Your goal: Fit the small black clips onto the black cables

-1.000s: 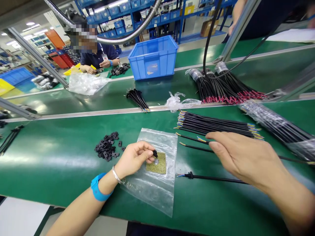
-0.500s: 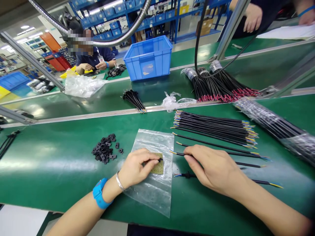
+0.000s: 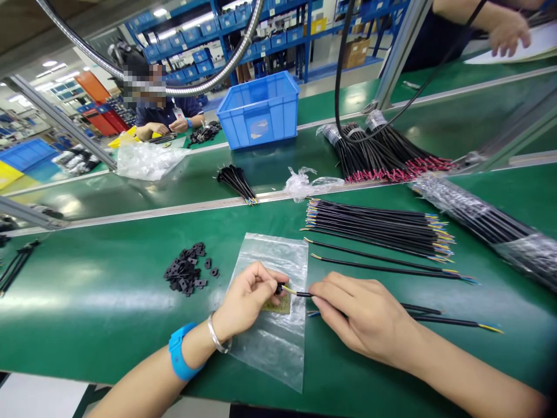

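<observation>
My left hand (image 3: pixel 250 296) pinches a small black rubber-like piece (image 3: pixel 280 287) above a yellowish-green pad (image 3: pixel 278 305), which rests on a clear plastic bag (image 3: pixel 270 348). In my right hand (image 3: pixel 363 316) is a black cable (image 3: pixel 303 294), gripped near its stripped end. The bare coloured wires at that end meet the black piece; whether they have entered it I cannot tell. Under my right hand another cable (image 3: pixel 461 321) lies on the table, partly hidden. A heap of small black pieces (image 3: pixel 185 270) is left of the bag.
A row of cut cables (image 3: pixel 374 226) lies behind my right hand, with a wrapped cable bundle (image 3: pixel 487 223) to its right. Farther back are a blue bin (image 3: pixel 261 113), red-tipped cable bundles (image 3: pixel 383 151) and a metal rail (image 3: pixel 174 208). Two other people work across the table.
My right hand has picked up a cable and brought its stripped end leftward and down to the black piece. The left hand stays over the pad, its piece now turned toward the wires.
</observation>
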